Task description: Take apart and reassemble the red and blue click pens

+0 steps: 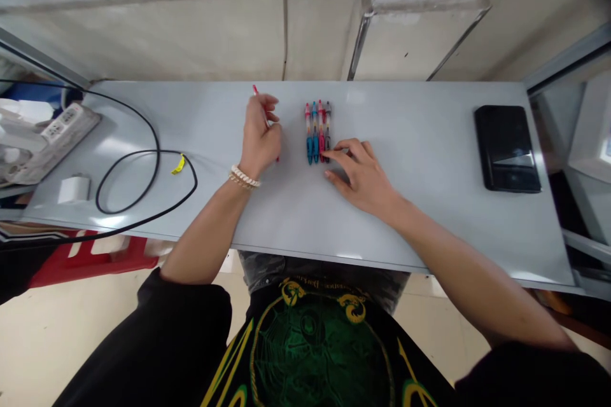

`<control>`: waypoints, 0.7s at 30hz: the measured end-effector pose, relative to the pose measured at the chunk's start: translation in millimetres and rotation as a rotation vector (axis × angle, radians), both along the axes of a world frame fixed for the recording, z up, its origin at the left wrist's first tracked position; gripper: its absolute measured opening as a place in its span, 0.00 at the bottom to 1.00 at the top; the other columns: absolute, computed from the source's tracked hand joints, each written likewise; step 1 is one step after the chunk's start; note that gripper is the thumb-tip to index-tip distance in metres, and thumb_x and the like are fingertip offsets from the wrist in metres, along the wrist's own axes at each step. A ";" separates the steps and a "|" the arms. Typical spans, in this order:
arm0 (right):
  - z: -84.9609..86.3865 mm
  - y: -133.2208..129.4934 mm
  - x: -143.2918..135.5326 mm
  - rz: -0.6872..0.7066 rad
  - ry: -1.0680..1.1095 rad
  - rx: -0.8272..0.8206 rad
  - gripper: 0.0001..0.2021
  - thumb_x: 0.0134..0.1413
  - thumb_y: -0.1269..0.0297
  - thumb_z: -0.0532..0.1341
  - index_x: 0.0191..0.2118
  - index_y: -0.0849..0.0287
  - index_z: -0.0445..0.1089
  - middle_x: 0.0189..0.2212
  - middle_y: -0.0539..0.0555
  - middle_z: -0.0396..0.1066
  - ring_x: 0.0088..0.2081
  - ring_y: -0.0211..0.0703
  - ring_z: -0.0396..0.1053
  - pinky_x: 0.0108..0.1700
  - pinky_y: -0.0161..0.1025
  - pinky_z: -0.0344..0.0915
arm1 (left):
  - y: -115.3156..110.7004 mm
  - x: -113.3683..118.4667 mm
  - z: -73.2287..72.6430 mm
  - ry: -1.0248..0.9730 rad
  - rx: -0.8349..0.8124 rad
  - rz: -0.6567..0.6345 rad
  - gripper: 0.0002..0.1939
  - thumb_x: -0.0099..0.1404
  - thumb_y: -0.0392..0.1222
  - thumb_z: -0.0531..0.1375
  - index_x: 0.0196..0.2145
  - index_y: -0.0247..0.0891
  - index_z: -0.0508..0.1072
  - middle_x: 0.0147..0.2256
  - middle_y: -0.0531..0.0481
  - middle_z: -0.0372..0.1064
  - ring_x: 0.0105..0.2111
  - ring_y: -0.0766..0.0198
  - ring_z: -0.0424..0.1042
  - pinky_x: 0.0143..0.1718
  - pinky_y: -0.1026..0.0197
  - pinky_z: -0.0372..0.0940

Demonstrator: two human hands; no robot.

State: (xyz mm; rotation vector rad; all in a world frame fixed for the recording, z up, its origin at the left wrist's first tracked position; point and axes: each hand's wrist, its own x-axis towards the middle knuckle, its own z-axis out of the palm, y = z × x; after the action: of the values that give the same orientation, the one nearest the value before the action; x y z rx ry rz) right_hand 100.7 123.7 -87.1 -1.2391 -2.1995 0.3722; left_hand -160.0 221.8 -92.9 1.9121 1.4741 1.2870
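Note:
My left hand [259, 137] is closed around a slim red pen [255, 90], whose upper end sticks out above the fingers and whose lower end shows below the palm. To the right, several pens lie side by side on the table: two with blue grips, the outer one [308, 130] red-topped and the other [315, 133] blue-topped, then a red pen [321, 130] and a dark-tipped pen [328, 121] at the right end. My right hand [365, 178] rests beside them, thumb and fingers apart. Its index fingertip meets the lower ends of the red and dark pens.
The pale grey table [429, 140] runs against a tiled wall. A glossy black case [508, 149] lies at its right end. On the left are a looped black cable [157, 140] with a yellow tag [178, 165], a white adapter [74, 190] and a power strip [57, 140].

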 end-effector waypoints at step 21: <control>2.3 19.0 8.7 -0.140 -0.012 -0.048 0.11 0.69 0.68 0.56 0.48 0.57 0.77 0.42 0.60 0.73 0.37 0.49 0.71 0.44 0.48 0.72 | -28.6 17.1 7.8 0.394 0.047 0.091 0.19 0.61 0.34 0.64 0.50 0.42 0.77 0.66 0.32 0.66 0.65 0.33 0.67 0.71 0.26 0.56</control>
State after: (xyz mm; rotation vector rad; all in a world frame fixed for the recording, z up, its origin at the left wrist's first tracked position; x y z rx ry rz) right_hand 109.4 142.7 -84.9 -1.4153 -2.1104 0.3638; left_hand -142.8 193.2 -85.1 2.2481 1.7482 1.0269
